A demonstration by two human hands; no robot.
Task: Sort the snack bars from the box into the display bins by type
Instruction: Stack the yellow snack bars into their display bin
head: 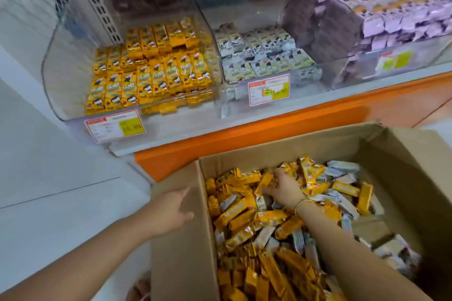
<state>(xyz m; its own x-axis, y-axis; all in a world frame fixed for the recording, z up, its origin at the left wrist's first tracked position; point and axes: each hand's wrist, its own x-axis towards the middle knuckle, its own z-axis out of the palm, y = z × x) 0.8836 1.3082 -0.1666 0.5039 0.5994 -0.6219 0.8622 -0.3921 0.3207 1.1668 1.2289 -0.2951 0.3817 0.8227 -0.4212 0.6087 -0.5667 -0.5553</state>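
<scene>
Left hand (pixel 171 212): fingers straight, laid flat against the left wall of the box (pixel 186 256), steadying it.
Right hand (pixel 283 188): inside the box, fingers curled over yellow bars (pixel 234 212) beneath it.
White bars (pixel 342 166): mixed in, just beyond the right hand.
Yellow bin (pixel 61 73): ahead of the left hand.
Technique: gather yellow only; shed stray white bars before lifting.

Head-height, forward-down, close over box (pixel 288 151)

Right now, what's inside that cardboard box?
A loose heap of yellow bars mixed with white bars fills the cardboard box. The right hand digs into it, fingertips buried. Anything under the top layer is covered.
</scene>
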